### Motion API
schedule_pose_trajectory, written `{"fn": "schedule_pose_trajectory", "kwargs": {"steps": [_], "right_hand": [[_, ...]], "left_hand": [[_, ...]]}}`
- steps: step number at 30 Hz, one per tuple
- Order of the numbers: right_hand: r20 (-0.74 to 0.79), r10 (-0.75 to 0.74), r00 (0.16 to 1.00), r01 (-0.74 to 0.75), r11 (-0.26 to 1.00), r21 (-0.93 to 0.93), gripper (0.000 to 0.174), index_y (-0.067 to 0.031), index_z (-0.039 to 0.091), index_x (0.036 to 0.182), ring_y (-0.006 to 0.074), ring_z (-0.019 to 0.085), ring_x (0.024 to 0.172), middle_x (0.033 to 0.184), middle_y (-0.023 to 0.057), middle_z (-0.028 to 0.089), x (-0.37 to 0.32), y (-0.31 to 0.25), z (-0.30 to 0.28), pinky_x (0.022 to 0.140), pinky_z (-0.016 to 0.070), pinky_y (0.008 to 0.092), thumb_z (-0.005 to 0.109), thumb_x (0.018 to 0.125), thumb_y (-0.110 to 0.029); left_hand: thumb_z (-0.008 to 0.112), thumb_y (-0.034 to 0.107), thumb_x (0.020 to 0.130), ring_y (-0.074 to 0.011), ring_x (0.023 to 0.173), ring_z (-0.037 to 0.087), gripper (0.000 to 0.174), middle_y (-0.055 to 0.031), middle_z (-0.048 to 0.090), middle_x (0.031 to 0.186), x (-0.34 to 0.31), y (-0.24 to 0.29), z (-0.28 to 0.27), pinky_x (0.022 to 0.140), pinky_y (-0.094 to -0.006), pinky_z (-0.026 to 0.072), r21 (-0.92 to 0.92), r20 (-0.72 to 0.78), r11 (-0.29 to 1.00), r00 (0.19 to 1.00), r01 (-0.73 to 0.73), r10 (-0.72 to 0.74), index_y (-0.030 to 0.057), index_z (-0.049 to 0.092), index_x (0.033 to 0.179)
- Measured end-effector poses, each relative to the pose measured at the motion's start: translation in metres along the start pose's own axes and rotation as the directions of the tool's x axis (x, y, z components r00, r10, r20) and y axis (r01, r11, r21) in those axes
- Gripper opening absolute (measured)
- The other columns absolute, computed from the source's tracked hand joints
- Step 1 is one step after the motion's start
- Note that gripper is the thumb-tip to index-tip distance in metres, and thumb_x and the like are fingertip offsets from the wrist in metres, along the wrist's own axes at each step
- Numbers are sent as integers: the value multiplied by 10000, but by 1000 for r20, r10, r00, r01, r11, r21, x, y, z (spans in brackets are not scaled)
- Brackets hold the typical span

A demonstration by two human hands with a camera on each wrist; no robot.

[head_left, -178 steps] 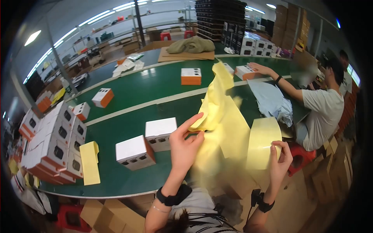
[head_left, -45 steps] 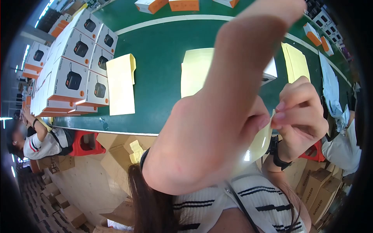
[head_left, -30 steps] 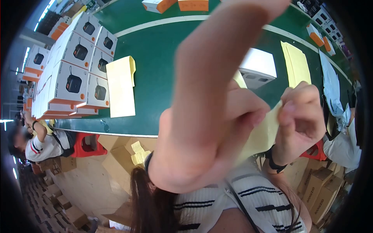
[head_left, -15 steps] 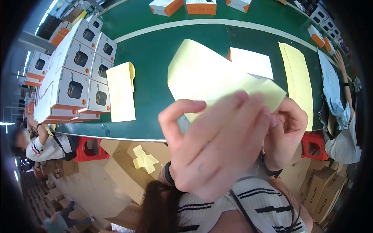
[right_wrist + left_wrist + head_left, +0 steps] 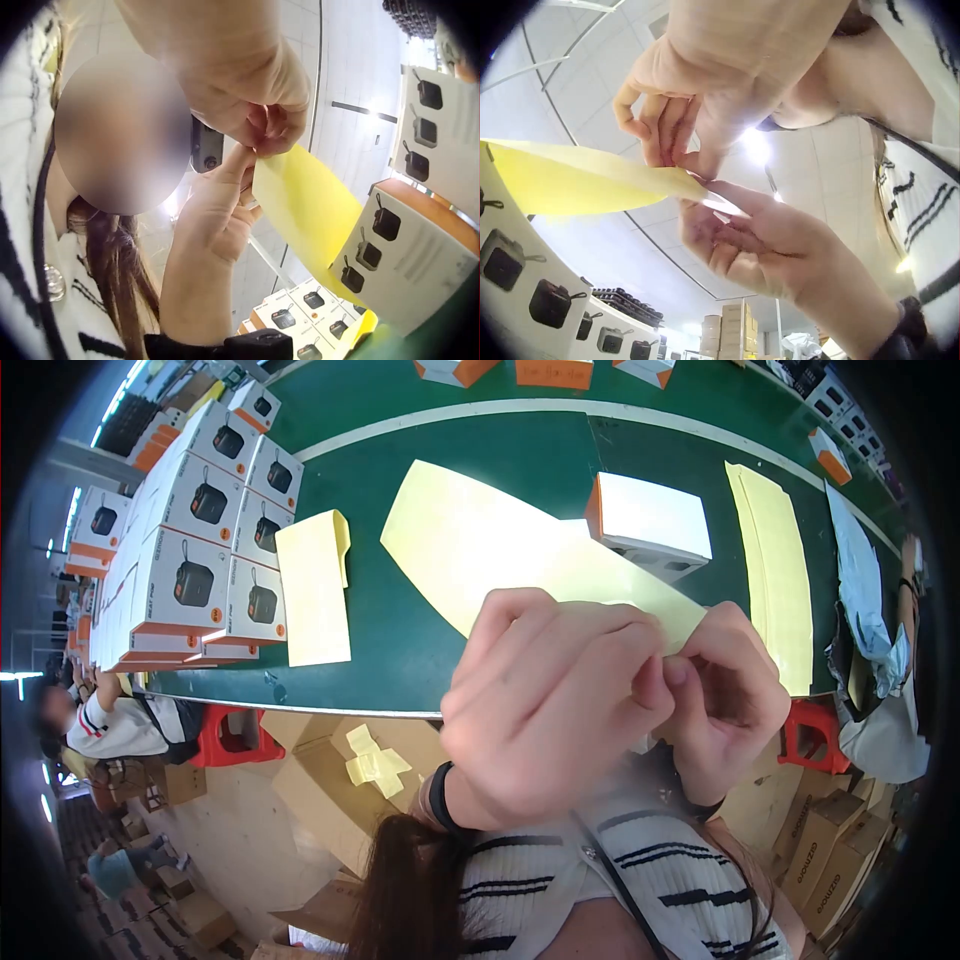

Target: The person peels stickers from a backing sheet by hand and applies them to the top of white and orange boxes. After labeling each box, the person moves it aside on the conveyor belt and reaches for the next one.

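Note:
In the head view my left hand (image 5: 555, 705) and right hand (image 5: 735, 695) are close together in front of the chest, fingers curled. Both pinch one corner of a glossy yellow sheet (image 5: 480, 540), which stretches away to the left over the green table. The left wrist view has my left hand (image 5: 742, 60) above and my right hand (image 5: 780, 247) below, with the sheet's narrow end (image 5: 660, 180) between their fingertips. Fingers partly hide that corner. Beyond the sheet stands a white and orange box (image 5: 655, 515) with speaker pictures, also seen beside the sheet in the right wrist view.
A tall stack of speaker boxes (image 5: 170, 580) stands left on the green table (image 5: 400, 680). One folded yellow sheet (image 5: 315, 600) lies beside it; more yellow sheets (image 5: 775, 580) lie right. An open carton (image 5: 320, 770) is below the table edge, and red stools (image 5: 812, 735) stand nearby.
Half a second ago the left fingers were more spread; now they curl at the corner. The sheet has swung left, uncovering more of the box. Earlier, the hands held yellow sheets apart.

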State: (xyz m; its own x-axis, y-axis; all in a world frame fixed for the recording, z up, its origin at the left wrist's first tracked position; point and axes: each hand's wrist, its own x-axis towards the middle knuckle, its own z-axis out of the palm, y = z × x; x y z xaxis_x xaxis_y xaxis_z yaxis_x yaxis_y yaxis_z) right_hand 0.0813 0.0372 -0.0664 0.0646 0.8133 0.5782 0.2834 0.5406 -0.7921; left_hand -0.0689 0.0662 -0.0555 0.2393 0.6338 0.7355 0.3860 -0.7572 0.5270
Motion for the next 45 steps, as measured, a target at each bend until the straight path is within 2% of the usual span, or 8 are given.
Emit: {"fn": "schedule_pose_trajectory", "kwargs": {"steps": [13,18,28,31,34,37,40,45], "right_hand": [[56,-24,998,26,999,-36,228,87,636,893,200,584,748,867,152,615,-4,6,-8,667,475,286,659,678,162],[78,247,966,-244,772,586,257,83,551,1110,181,611,924,1012,179,611,-16,16,-16,818,495,264,624,878,1],[-24,334,942,-299,872,387,204,59,567,1095,69,610,898,1025,86,658,-10,9,-20,785,464,175,544,893,83],[-72,353,933,-323,909,265,245,50,541,1128,58,586,848,951,45,636,1,4,-31,752,444,175,545,886,87],[-51,370,928,-352,912,210,343,25,533,1162,112,594,804,870,43,628,17,1,-44,781,450,241,618,834,79],[88,-76,993,103,926,-364,615,12,527,1247,260,602,999,1146,128,623,40,-9,-64,835,462,334,782,700,-107],[-50,-616,786,591,773,-232,913,63,399,1383,381,463,1241,1354,258,472,49,-30,-102,951,411,417,669,797,-582],[-125,-596,793,577,801,-159,856,54,401,1385,375,461,1247,1372,249,456,39,-35,-98,970,402,430,656,821,-536]], "left_hand": [[730,-144,677,-191,777,657,316,-131,689,964,-3,-3,-5,685,-273,529,-239,84,959,987,151,-134,-34,700,972],[757,-63,606,-234,769,651,326,-133,663,918,-14,7,16,663,-300,528,-108,-38,992,997,69,-74,-23,699,924],[816,12,634,-258,933,654,381,-128,663,1022,-2,0,14,741,-301,508,-110,-27,988,994,105,-108,44,725,1002],[789,203,722,-283,1233,511,489,-67,631,1233,23,-7,-12,1028,-408,290,134,328,979,926,152,-189,117,663,1186],[764,181,765,-277,1064,589,436,-87,659,1087,24,-46,-22,961,-384,353,60,624,988,767,146,-151,86,639,1172],[727,80,793,-256,810,599,229,-132,622,898,35,-48,-24,708,-285,449,-109,511,955,839,276,-184,-40,615,952],[726,75,797,-218,709,553,210,-117,587,803,40,-35,-20,653,-286,428,-91,303,959,925,268,-230,-53,622,928],[745,74,786,-238,691,571,235,-125,588,779,24,-23,-26,640,-301,447,-160,249,948,941,274,-230,-50,633,953]]}}
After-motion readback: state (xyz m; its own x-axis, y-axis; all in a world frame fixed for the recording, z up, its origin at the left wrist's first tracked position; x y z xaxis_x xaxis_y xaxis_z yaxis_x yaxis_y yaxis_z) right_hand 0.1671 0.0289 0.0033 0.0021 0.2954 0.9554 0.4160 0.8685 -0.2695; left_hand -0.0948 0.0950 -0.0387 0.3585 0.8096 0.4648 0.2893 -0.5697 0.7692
